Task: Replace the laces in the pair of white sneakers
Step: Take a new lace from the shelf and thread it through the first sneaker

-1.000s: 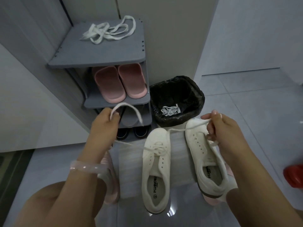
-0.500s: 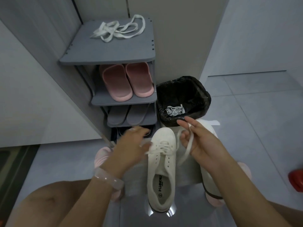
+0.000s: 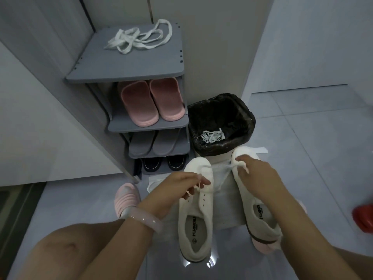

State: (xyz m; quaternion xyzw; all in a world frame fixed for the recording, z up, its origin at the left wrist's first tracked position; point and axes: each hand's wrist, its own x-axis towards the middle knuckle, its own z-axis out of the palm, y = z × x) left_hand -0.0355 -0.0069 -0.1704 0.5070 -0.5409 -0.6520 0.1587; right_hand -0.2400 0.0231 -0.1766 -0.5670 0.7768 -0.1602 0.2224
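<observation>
Two hands are working: our left hand (image 3: 182,184) is pinching the lace (image 3: 198,186) over the left sneaker (image 3: 196,215); our right hand (image 3: 257,174), at 3 o'clock, is clamping its other end.

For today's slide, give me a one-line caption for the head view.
Both hands, left hand and right hand, work a white lace at the left sneaker beside the right sneaker.
</observation>
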